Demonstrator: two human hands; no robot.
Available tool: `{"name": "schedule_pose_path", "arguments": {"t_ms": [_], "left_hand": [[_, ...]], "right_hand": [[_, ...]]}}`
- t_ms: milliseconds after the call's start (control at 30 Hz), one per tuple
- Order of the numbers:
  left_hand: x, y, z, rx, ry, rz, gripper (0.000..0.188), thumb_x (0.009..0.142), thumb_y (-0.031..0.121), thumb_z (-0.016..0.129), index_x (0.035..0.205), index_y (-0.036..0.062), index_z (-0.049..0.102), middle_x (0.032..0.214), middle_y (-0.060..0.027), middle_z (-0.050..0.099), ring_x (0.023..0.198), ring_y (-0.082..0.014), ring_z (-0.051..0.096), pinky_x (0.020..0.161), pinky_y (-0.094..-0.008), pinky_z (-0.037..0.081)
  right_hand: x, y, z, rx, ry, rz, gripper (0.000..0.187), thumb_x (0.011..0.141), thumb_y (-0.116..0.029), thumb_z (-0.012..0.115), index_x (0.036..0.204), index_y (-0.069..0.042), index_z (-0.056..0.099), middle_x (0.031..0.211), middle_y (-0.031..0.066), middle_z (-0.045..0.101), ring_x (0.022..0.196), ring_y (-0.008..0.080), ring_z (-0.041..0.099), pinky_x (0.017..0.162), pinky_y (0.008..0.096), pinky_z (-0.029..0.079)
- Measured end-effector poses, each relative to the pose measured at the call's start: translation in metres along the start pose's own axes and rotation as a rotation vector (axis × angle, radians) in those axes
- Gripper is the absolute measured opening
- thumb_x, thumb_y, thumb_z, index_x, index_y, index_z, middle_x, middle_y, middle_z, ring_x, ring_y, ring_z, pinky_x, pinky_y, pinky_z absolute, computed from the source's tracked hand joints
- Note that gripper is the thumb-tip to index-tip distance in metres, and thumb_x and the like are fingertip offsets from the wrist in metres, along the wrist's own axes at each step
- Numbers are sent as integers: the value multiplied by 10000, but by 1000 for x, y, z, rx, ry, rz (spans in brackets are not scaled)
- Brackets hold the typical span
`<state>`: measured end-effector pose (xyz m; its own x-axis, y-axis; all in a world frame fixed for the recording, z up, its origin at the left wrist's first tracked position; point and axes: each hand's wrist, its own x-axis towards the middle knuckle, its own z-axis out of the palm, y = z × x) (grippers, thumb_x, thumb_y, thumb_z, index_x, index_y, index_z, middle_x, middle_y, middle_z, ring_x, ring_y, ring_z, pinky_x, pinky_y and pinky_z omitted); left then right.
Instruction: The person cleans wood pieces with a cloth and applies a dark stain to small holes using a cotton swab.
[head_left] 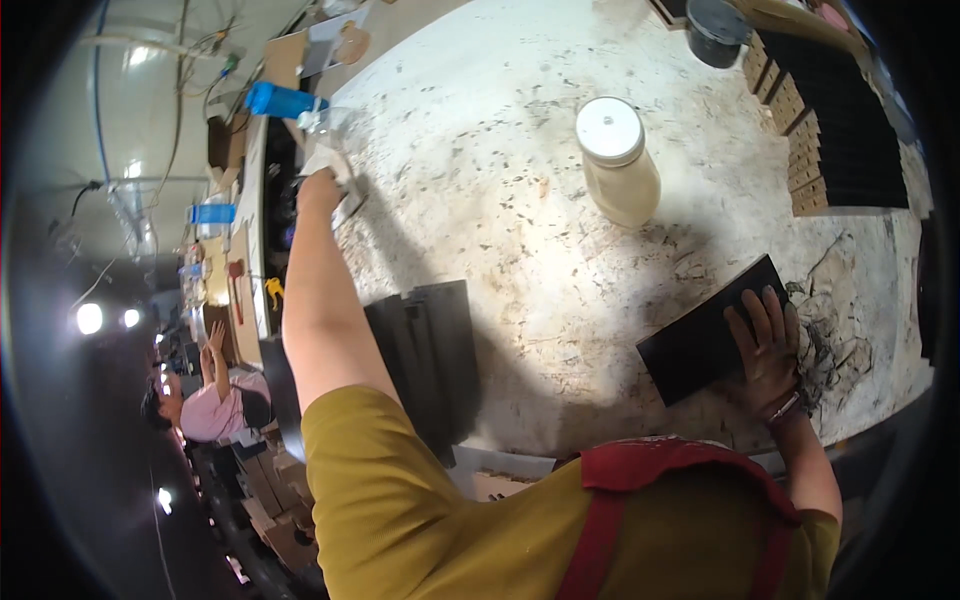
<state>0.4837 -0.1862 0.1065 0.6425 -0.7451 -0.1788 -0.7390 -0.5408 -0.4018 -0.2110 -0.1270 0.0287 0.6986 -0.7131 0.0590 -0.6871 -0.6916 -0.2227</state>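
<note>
A: How is the surface (pixel 480 190) found?
B: Whitish, scuffed and flecked with dark marks. A jar (pixel 622 185) with a white lid is set toward the middle. A dark bucket (pixel 715 35) is kept at the far edge, toward the right corner; just beside it, nearer the right edge, black pieces with tan ends (pixel 850 130) are stacked. Dark panels (pixel 440 345) are laid by the near left corner.
A: And the hands?
B: A black panel (pixel 700 338) is placed near the near right corner; the right hand (pixel 768 345) is laid over its right end, fingers slightly apart. The left hand (pixel 320 190) is stretched to the left edge, at a whitish cloth (pixel 325 158); its fingers are hidden, so whether they are clamped cannot be told.
A: The room?
B: Beyond the left edge, a person in pink (pixel 218 408) is seen, hands raised. Lit lamps (pixel 90 318) and cables are noted.
A: Any writing?
B: Pale marks are borne by the red apron (pixel 665 465), too small to be read.
</note>
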Motion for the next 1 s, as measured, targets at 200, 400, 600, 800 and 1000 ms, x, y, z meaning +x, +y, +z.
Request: {"name": "schedule_pose_path", "arguments": {"t_ms": [200,400,600,800,1000], "left_hand": [[34,-56,44,87,58,204,668,619,190,809,1227,57,564,1054,-242,633,959,-361,628,845,-415,512],[-5,-36,-63,-70,48,273,195,656,30,710,842,30,654,849,-173,668,841,-355,635,722,-419,499],[-159,2,-175,-331,-28,309,147,850,96,627,765,-15,580,601,-43,548,519,-125,515,509,-279,423],[-350,168,-173,-648,-197,622,316,895,267,597,1051,-4,650,873,-100,653,837,-187,601,807,-328,472],[-451,272,-10,-1065,-62,654,1086,670,244,828,1470,34,125,1390,-281,365,1270,-373,395,1046,-423,355]], "right_hand": [[7,-1,-4,38,-193,49,929,585,-517,751,1393,-225,396,1451,87,323,1372,333,246,1065,542,248],[-3,0,-9,59,-100,12,757,721,-428,690,1391,-224,403,1421,71,359,1358,310,275,1099,505,201],[-32,22,-66,185,319,-36,731,705,-170,737,1365,-131,424,1307,113,464,1259,336,404,1011,448,361],[-69,71,-25,-24,111,254,583,796,-305,648,1331,-179,454,1356,85,442,1261,324,403,1000,461,365],[-82,105,6,423,419,252,448,810,-206,643,1232,-104,536,1204,122,561,1136,306,516,959,379,409]]}}
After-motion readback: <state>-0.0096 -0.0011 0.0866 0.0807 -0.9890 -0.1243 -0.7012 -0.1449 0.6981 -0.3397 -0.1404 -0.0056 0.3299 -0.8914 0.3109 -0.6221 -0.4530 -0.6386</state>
